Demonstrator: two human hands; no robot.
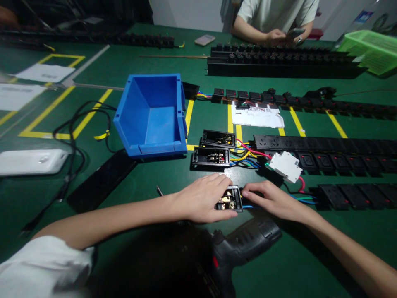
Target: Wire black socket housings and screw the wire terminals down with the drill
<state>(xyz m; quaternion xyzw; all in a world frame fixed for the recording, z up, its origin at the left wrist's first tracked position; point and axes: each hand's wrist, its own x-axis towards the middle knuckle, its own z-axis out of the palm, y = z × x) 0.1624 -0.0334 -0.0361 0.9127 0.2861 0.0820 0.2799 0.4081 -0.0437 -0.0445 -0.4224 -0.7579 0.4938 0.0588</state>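
My left hand (201,196) is wrapped over a small black socket housing (238,194) and presses it on the green table; brass terminals show in its open top. At the housing's right end, my right hand (269,198) is closed with thumb and fingertips pinching a wire, of which only a yellow bit shows. A blue wire (247,206) runs out below those fingertips. Just behind lie two similar open housings (211,157) with coloured wires, and a white circuit breaker (285,166) on a red wire. Close in front of my hands is a black cordless screwdriver (248,240).
A blue bin (161,124) stands behind my left hand. Black socket strips (341,196) extend to the right, with more behind. A dark phone (101,182), a cable and a white device (31,162) lie left. Opposite, a person (276,20) holds a phone near a green basket (372,49).
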